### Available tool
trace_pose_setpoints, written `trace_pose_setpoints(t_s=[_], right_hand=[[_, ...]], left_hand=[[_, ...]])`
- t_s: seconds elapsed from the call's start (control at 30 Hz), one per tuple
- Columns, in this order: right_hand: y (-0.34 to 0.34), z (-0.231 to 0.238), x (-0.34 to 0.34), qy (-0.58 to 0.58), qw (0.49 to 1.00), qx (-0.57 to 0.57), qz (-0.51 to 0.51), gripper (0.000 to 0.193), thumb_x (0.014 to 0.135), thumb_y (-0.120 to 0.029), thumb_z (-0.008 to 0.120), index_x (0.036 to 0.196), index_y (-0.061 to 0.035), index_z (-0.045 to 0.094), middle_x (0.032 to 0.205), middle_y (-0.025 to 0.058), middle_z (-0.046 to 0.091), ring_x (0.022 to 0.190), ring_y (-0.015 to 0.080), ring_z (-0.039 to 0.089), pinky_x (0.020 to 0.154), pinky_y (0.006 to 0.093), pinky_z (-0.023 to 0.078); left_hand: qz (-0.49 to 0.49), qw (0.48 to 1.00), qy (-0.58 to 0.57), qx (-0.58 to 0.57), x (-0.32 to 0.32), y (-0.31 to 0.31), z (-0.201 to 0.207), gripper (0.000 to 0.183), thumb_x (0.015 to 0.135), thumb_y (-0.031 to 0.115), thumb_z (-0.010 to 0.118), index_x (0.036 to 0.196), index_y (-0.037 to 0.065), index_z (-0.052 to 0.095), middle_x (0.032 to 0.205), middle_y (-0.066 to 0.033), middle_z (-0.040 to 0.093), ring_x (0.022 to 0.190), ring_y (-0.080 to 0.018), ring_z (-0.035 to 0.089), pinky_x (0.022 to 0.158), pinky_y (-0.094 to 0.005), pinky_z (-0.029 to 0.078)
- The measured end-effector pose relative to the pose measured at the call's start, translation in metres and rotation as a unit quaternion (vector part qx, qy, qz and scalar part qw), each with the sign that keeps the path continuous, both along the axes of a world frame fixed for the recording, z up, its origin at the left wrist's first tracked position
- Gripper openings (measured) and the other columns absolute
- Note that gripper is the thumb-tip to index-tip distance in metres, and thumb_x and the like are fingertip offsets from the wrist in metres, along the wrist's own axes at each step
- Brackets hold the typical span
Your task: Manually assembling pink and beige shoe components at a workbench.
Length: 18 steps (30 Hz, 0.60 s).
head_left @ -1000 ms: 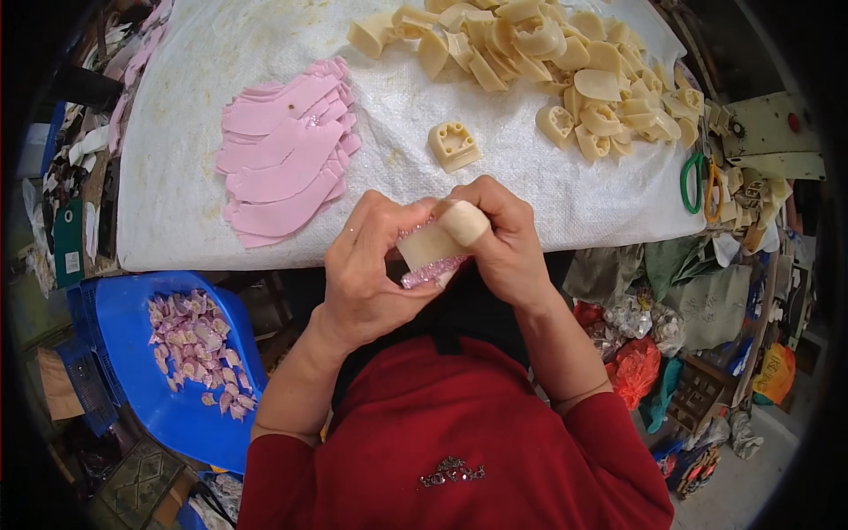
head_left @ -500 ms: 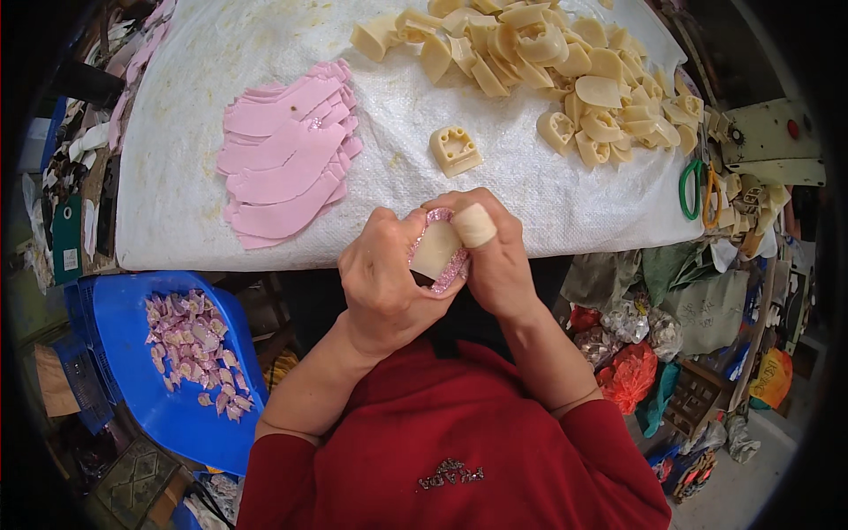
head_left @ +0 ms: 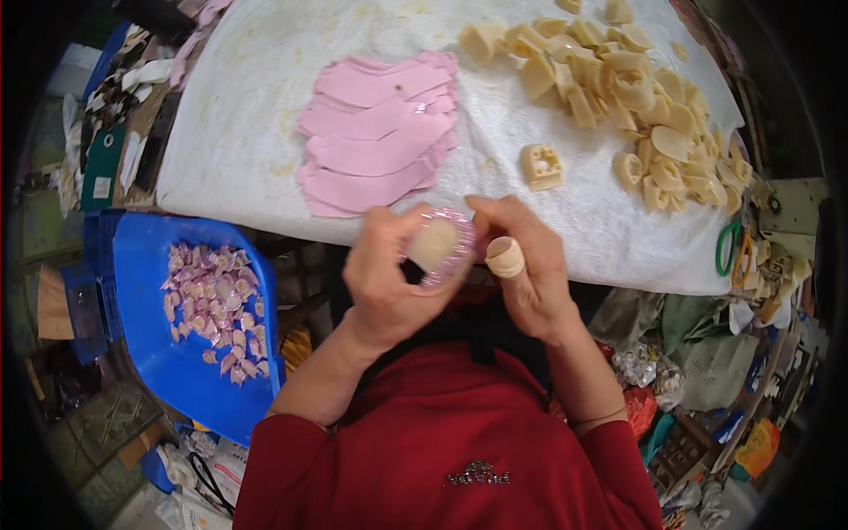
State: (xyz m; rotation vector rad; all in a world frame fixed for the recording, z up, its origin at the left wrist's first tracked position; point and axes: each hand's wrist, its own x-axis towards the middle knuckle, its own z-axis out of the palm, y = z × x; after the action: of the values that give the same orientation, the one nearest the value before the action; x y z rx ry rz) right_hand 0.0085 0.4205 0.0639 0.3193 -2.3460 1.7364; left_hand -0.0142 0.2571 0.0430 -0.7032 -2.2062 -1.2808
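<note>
Over the near table edge, my left hand [head_left: 384, 265] is closed around a beige shoe heel [head_left: 434, 245] with pink glittery covering [head_left: 459, 231] round its rim. The heel's pale flat face points up. Beside its right edge is my right hand [head_left: 530, 256], fingers curled in, a beige finger cot [head_left: 505, 257] on the thumb; whether a bit of the covering is pinched there is hidden. Beyond my hands on the white-covered table [head_left: 247, 106] lie a stack of cut pink strips [head_left: 380, 132] and a single bare beige heel [head_left: 541, 167].
A heap of bare beige heels [head_left: 667, 119] spreads over the far right of the table. Green-handled scissors [head_left: 728, 247] hang at its right edge. Low on the left, a blue plastic bin [head_left: 168, 371] holds several pink-covered pieces [head_left: 215, 305]. Bags and a brown crate [head_left: 680, 450] crowd the right.
My view has shifted, so the table things appear further right. My right hand has drawn slightly away from the heel; my left hand keeps its hold.
</note>
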Motion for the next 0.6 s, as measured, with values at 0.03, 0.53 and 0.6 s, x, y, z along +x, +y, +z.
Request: trace_pose_setpoints(t_s=[0.03, 0.53, 0.6], right_hand=[[-0.002, 0.002, -0.006, 0.004, 0.999, 0.022, 0.025, 0.025, 0.086, -0.012, 0.058, 0.109, -0.0015, 0.058, 0.081, 0.0121, 0.057, 0.072, 0.0282, 0.056, 0.065, 0.0345, 0.047], [-0.036, 0.000, -0.077, 0.164, 0.938, 0.304, -0.029, 0.031, 0.065, 0.002, 0.062, 0.091, -0.0134, 0.068, 0.106, 0.0057, 0.051, 0.103, 0.0261, 0.043, 0.088, 0.0428, 0.029], [-0.038, -0.011, -0.083, 0.171, 0.924, 0.341, -0.016, 0.040, 0.057, 0.008, 0.057, 0.088, -0.0141, 0.068, 0.101, 0.0045, 0.051, 0.099, 0.0260, 0.043, 0.089, 0.0405, 0.028]], left_hand=[[0.026, 0.999, -0.024, -0.006, -0.001, -0.016, 0.001, 0.046, 0.064, 0.011, 0.080, 0.101, 0.000, 0.055, 0.078, -0.0100, 0.052, 0.068, -0.0223, 0.055, 0.058, -0.0313, 0.045], [0.383, 0.917, -0.082, -0.077, -0.007, -0.184, -0.017, 0.040, 0.076, 0.004, 0.065, 0.116, 0.005, 0.058, 0.115, -0.0116, 0.055, 0.107, -0.0263, 0.050, 0.089, -0.0339, 0.041], [0.254, 0.964, -0.046, -0.071, -0.018, -0.143, -0.008, 0.035, 0.074, 0.000, 0.065, 0.108, 0.004, 0.061, 0.110, -0.0110, 0.059, 0.103, -0.0263, 0.054, 0.086, -0.0326, 0.043]])
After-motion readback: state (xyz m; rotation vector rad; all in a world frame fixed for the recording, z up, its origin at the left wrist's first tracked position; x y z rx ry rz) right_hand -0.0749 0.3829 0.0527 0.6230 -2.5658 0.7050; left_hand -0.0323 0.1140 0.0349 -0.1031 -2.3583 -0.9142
